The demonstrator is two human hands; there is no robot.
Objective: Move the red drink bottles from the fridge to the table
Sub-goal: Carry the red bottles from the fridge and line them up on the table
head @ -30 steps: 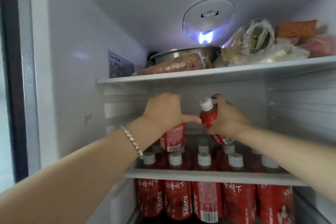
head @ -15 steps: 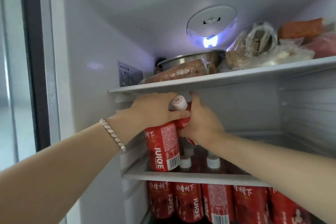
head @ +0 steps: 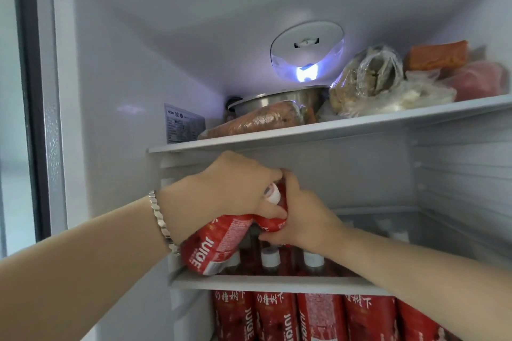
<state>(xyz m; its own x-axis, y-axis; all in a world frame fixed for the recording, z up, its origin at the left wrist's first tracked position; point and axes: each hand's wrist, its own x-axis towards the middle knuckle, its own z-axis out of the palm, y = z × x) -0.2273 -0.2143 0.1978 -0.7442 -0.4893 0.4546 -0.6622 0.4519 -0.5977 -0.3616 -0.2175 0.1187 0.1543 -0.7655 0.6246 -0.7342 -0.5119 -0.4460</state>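
My left hand (head: pixel 230 188) is curled over the top of the tilted bottle (head: pixel 212 246) and grips it. This red bottle leans with its bottom swung down toward the left end of the middle shelf (head: pixel 277 284), just above the front edge, and the word JUICE shows on its label; I cannot tell whether it touches the shelf. My right hand (head: pixel 302 216) is wrapped round the second bottle (head: pixel 273 225), also red, and its white cap (head: pixel 273 196) sticks up between my two hands, which are pressed close together, with my left thumb lying across its neck. Both bottles are inside the fridge (head: pixel 124 63), in the space between the upper shelf (head: pixel 304 133) and the middle shelf, toward the left side. Behind my hands the standing bottles (head: pixel 270 260) stay upright on the middle shelf, white caps up, and the lower row of bottles (head: pixel 277 315) stands packed side by side beneath it. On the upper shelf a steel bowl (head: pixel 279 98) sits at the back by the lit lamp (head: pixel 306 75), a wrapped brown roll (head: pixel 263 119) lies at the front edge, and bagged food (head: pixel 368 77) fills the right end. A silver bracelet (head: pixel 160 219) circles my left wrist
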